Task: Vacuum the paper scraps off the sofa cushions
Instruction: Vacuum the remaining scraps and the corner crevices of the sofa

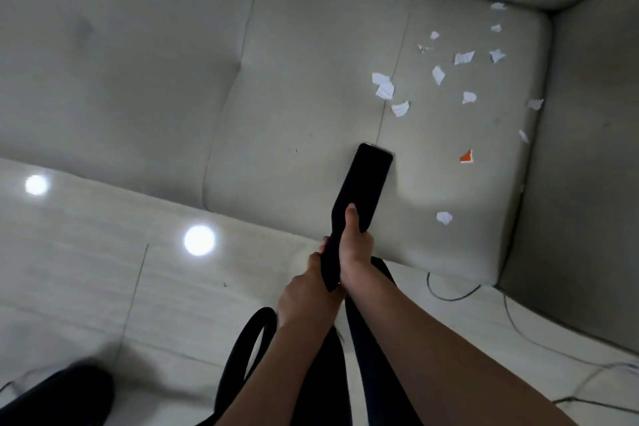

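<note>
On the right-hand sofa cushion (311, 79), you held the black vacuum nozzle (371, 176) with its mouth apparently down on the fabric, near the front edge and short of the paper scraps (383, 88). These lay scattered toward the back corner and armrest side, one orange scrap (466, 156) among them. Your right hand (354, 252) was wrapped round the nozzle's neck, thumb along the top, and your left hand (304, 290) gripped the wand just behind. In my judgement, that two-handed hold served to press and steer the head.

Black nozzle (366, 183) – white scraps (383, 86), one orange (466, 156) – grey-beige cushions (294, 62).
</note>
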